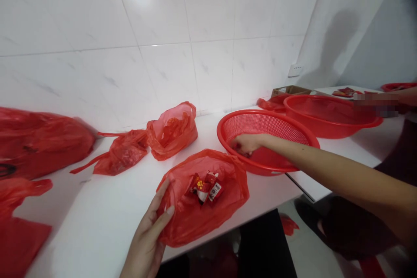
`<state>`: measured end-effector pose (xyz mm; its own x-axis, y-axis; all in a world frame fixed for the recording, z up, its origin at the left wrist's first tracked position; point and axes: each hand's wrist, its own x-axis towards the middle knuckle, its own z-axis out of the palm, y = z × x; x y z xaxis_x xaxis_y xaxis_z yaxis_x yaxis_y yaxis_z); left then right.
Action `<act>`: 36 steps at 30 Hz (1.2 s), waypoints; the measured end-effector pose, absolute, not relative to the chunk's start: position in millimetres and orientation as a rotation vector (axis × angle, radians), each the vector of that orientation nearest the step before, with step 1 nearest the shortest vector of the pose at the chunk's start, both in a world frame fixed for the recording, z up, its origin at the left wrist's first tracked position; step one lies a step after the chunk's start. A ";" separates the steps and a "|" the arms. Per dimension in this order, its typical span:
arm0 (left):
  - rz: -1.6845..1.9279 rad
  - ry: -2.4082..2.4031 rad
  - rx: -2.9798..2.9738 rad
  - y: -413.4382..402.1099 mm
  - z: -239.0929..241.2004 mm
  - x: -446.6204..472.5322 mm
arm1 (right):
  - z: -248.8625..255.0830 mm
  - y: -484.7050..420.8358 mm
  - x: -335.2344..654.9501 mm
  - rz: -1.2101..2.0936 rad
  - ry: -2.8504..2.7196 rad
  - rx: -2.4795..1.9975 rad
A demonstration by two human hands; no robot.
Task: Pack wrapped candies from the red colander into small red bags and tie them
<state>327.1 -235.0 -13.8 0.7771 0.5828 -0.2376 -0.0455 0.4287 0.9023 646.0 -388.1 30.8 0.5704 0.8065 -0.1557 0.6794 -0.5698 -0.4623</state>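
At the near edge of the white table, my left hand (148, 230) pinches the left rim of a red plastic bag (185, 226) between thumb and fingers. The bag's mouth gapes upward. Inside lie a few small red-and-white wrapped packets (214, 186) with gold and dark print. My right hand (246, 142) reaches down into a red perforated plastic basket (306, 139), just right of the bag. Its fingers are curled and blurred near the basket's left inner wall; a small dark patch shows under them, too unclear to name.
An opened red bag (172, 132) and a knotted red bag (122, 152) lie behind. Larger red bags (42, 143) fill the left. A second red basket (332, 117) and a cardboard box (289, 90) stand right, near another person's arm (402, 95). A tiled wall rises behind.
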 end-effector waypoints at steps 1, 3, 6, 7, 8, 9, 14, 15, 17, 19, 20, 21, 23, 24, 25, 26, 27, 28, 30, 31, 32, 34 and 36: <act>0.436 0.584 1.076 -234.6 -14.0 327.0 | 39.6 -385.8 642.5 0.497 -1.210 -2.378; 0.450 0.588 1.089 -234.0 -14.5 328.0 | 56.0 -379.2 626.3 0.435 -1.154 -2.145; 0.440 0.626 1.095 -234.8 -13.7 331.0 | 68.3 -366.9 583.2 0.445 -1.122 -1.819; 0.442 0.640 1.103 -235.5 -12.8 331.7 | 68.9 -363.5 568.2 0.454 -1.180 -1.789; 0.441 0.652 1.111 -236.1 -11.9 331.9 | 68.6 -361.3 555.3 0.414 -1.266 -1.797; 0.437 0.660 1.116 -236.4 -11.0 331.4 | 68.0 -360.8 545.8 0.317 -1.362 -1.829; 0.417 0.697 1.116 -231.3 -12.7 318.9 | 61.0 -393.7 545.4 -0.318 -1.340 -2.276; 0.428 0.708 1.127 -229.9 -13.9 315.4 | 54.4 -405.6 547.0 -0.342 -1.241 -2.405; 0.449 0.742 1.153 -228.1 -16.6 309.2 | 31.8 -428.6 541.7 -0.331 -1.088 -2.607; 0.457 0.774 1.162 -227.5 -19.8 305.0 | 0.6 -445.4 525.2 -0.346 -1.137 -2.590; 0.456 0.776 1.153 -227.3 -21.6 303.8 | -15.2 -450.4 514.8 -0.396 -1.146 -2.551; 0.453 0.769 1.139 -227.0 -23.7 303.4 | -29.3 -453.1 504.6 -0.408 -1.138 -2.521; 0.451 0.751 1.109 -226.0 -27.7 304.3 | -48.0 -453.0 490.3 -0.406 -1.105 -2.475; 0.452 0.749 1.098 -225.6 -29.5 305.4 | -51.9 -451.3 488.1 -0.386 -1.086 -2.463; 0.454 0.755 1.087 -225.6 -30.9 306.8 | -52.4 -449.2 489.5 -0.369 -1.071 -2.454; 0.458 0.764 1.076 -226.2 -31.8 308.1 | -50.0 -447.1 494.3 -0.357 -1.057 -2.447; 0.464 0.768 1.063 -227.5 -32.5 309.3 | -45.4 -445.2 501.6 -0.364 -1.036 -2.437; 0.475 0.762 1.050 -229.4 -32.9 310.0 | -39.3 -443.6 510.2 -0.395 -1.009 -2.417; 0.492 0.732 1.029 -234.4 -34.3 309.6 | -25.9 -441.1 526.2 -0.499 -0.945 -2.316; 0.496 0.715 1.022 -236.9 -35.6 308.3 | -19.9 -439.8 531.1 -0.555 -0.909 -2.227; 0.496 0.705 1.021 -238.9 -37.6 306.1 | -15.2 -438.4 533.0 -0.592 -0.876 -2.125; 0.481 0.725 1.042 -240.9 -43.3 299.9 | -11.8 -435.4 528.6 -0.575 -0.846 -1.953; 0.458 0.769 1.076 -239.7 -49.9 292.3 | -16.9 -432.6 518.4 -0.450 -0.885 -1.926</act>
